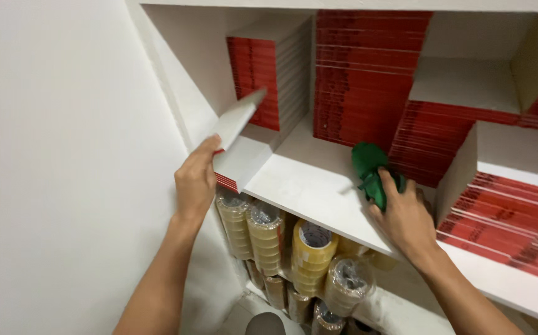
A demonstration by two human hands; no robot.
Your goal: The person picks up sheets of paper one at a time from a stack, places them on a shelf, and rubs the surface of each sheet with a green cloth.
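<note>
Left hand (pixel 196 180) grips tilted white-covered red-edged book (pixel 238 121), seemingly loosely; could slip off white shelf (pixel 306 186). Right hand (pixel 405 217) clutches green cloth (pixel 371 170).

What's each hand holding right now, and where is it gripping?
The left hand tilts up a white-covered booklet by its lower near corner. The right hand grips a bunched green cloth at its near end, on the white shelf.

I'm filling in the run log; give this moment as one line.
left hand: lifting white booklet off stack | right hand: green cloth on white shelf | below: tape rolls
</note>
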